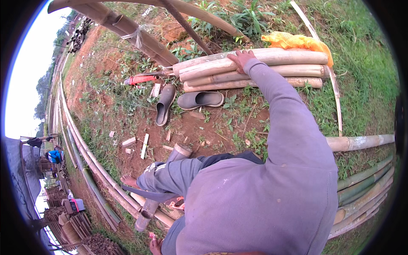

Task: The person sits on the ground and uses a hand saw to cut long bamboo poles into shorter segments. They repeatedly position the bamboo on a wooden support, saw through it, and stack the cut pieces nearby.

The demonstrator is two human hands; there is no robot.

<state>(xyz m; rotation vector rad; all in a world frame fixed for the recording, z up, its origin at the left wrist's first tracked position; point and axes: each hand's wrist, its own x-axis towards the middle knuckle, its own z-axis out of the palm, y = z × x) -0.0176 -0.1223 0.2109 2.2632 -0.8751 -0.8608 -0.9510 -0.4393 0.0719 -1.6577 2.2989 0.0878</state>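
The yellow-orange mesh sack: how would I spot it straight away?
Find the stacked bamboo poles near the top, where the right hand rests. The yellow-orange mesh sack lies around their upper right corner in the picture, its crumpled, vivid weave setting it apart from the smooth, pale bamboo.

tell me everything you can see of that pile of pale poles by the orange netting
The pile of pale poles is several round lengths, mostly smooth and tan with darker patches; they look like cut bamboo. They lie on their sides, roughly parallel, stacked on weedy ground. The right hand rests on the top. The orange netting bunches along the back and right end, seemingly touching.
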